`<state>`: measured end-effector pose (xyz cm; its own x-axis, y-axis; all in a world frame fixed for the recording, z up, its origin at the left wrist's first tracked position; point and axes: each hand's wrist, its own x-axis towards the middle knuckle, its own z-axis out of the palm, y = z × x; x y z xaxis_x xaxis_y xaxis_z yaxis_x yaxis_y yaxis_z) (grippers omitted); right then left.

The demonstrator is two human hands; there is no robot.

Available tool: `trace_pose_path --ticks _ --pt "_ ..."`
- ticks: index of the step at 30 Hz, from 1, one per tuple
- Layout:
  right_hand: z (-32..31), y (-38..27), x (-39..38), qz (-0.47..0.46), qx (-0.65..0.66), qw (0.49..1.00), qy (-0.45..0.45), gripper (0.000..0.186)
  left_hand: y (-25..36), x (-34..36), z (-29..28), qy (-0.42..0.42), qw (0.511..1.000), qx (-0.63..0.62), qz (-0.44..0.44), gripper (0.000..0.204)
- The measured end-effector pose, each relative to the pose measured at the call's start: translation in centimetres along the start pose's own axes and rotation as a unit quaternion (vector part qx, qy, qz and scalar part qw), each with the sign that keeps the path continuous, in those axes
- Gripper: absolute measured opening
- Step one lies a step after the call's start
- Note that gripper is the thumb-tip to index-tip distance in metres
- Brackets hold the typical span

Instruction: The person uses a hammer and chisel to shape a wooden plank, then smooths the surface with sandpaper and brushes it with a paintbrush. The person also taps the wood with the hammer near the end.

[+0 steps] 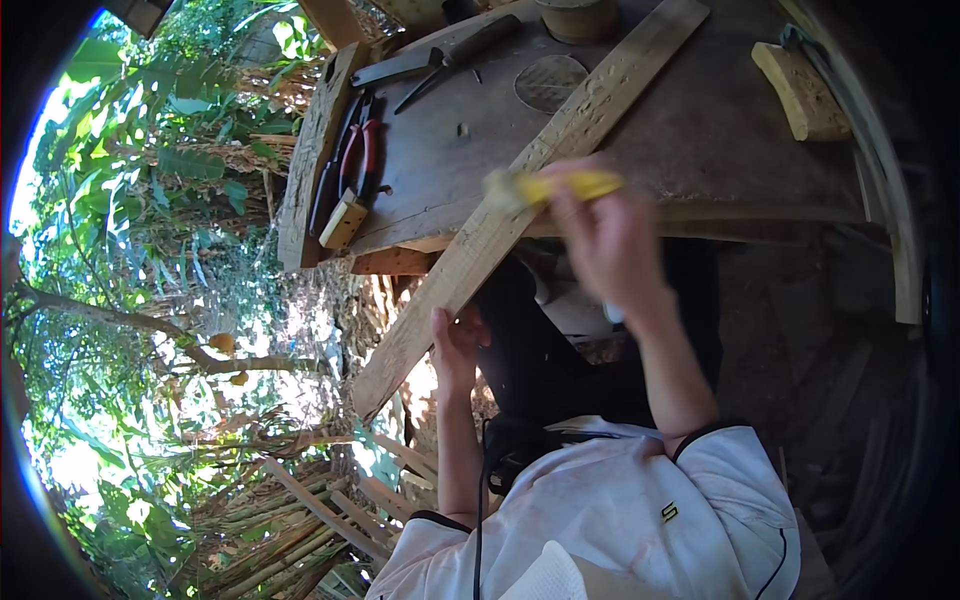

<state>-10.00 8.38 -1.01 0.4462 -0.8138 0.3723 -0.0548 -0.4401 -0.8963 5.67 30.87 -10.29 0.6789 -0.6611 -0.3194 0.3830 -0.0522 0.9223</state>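
Observation:
A long, pitted wooden plank lies diagonally over the worktable and juts past its near edge. My left hand grips that overhanging lower part, fingers curled at its edge. In my right hand is a yellow tool with a paler head, held over the plank's middle; motion blurs it, so whether it touches the wood is unclear.
The worktable holds red-handled pliers, long dark-handled tools, a round disc, a cylindrical container and a yellowish wood block. Leafy plants and branches fill the left; wooden strips lie lower left.

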Motion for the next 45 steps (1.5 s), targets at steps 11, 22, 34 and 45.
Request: trace_pose_path --ticks 11,22,34,45 --pt "-2.5 2.4 -0.5 0.022 0.099 0.995 0.008 0.018 -0.2 -0.4 0.0 0.027 0.999 -0.037 0.012 0.057" --pt "-7.9 4.3 2.7 0.08 0.05 0.995 0.037 0.032 1.3 -3.2 -6.4 0.144 0.975 -0.152 0.077 0.029" --pt "-11.1 5.6 5.5 -0.084 -0.15 0.963 0.21 0.041 3.7 -5.3 -10.0 0.162 0.952 -0.217 0.144 0.036" --pt "-11.1 2.8 4.6 -0.064 0.122 0.985 0.106 0.036 5.6 -5.5 -12.9 -0.039 0.891 -0.433 0.129 0.081"
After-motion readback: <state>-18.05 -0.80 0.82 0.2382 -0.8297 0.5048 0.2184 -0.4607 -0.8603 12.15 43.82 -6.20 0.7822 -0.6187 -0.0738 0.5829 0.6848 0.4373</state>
